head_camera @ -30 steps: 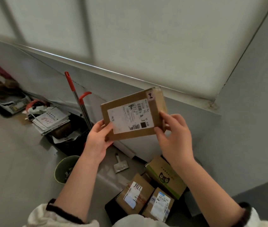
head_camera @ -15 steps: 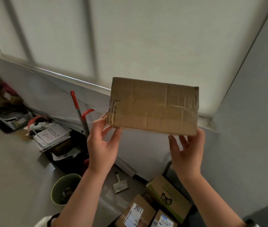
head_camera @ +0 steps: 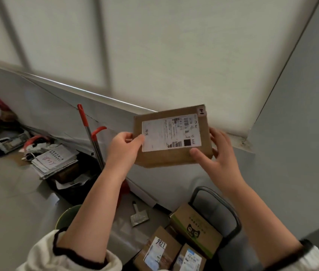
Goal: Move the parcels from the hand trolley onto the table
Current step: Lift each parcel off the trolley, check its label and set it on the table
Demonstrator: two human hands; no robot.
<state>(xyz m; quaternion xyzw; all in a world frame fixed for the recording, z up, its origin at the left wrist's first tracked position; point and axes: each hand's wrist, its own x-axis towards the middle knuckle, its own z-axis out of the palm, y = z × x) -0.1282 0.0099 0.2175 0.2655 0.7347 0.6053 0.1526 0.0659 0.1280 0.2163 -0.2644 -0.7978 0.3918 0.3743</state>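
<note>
Transfer step: labelled cardboard parcel (head_camera: 172,135), centre frame, pinched at its ends by left hand (head_camera: 123,151) and right hand (head_camera: 219,159), above 3 parcels (head_camera: 162,251) on the hand trolley (head_camera: 203,188), lower right; next move probably carries it to the unseen table

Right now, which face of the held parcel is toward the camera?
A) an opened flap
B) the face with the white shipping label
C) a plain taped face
B: the white shipping label with barcodes faces the camera on the cardboard parcel held between the left hand and right hand.
</note>
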